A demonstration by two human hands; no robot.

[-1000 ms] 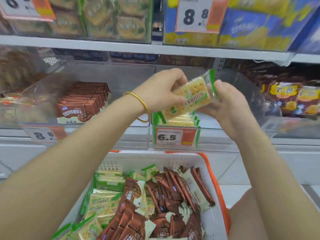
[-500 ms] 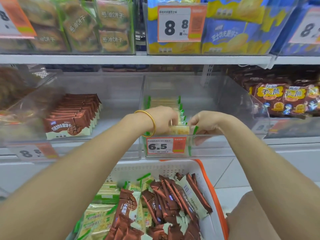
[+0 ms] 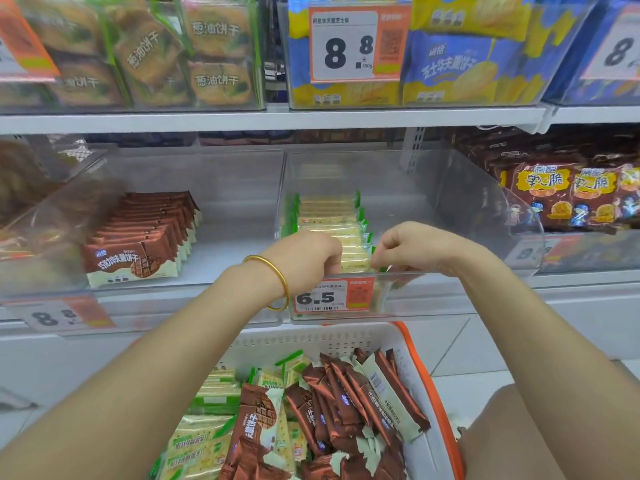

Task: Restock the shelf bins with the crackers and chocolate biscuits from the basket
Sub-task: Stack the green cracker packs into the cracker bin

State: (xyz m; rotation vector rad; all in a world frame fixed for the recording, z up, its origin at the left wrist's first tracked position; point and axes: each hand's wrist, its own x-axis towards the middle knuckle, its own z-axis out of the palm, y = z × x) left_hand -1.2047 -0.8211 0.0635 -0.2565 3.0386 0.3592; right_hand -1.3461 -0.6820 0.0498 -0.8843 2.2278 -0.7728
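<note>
Both hands meet at the front edge of the clear cracker bin (image 3: 450, 209), just above its 6.5 price tag (image 3: 332, 297). The left hand (image 3: 304, 252), with a gold bangle (image 3: 273, 282) on its wrist, has its fingers curled down over the left end of the front cracker pack (image 3: 356, 263). The right hand (image 3: 412, 247) pinches the green right end of the same pack with bent fingertips, so neither hand is spread. The pack stands on edge against the bin's front wall, touching the row of cracker packs (image 3: 329, 209) that runs toward the back along the bin's left side.

Next to it on the left, the chocolate biscuit bin (image 3: 225, 188) holds a row of brown chocolate biscuit packs (image 3: 138, 244) standing on edge – they reach the front right corner of that bin.

Below the shelf sits the white basket (image 3: 311, 337) with an orange rim. Brown chocolate biscuits (image 3: 346, 393) are heaped on its right side and green-edged crackers (image 3: 201, 441) lie on its left.
</note>
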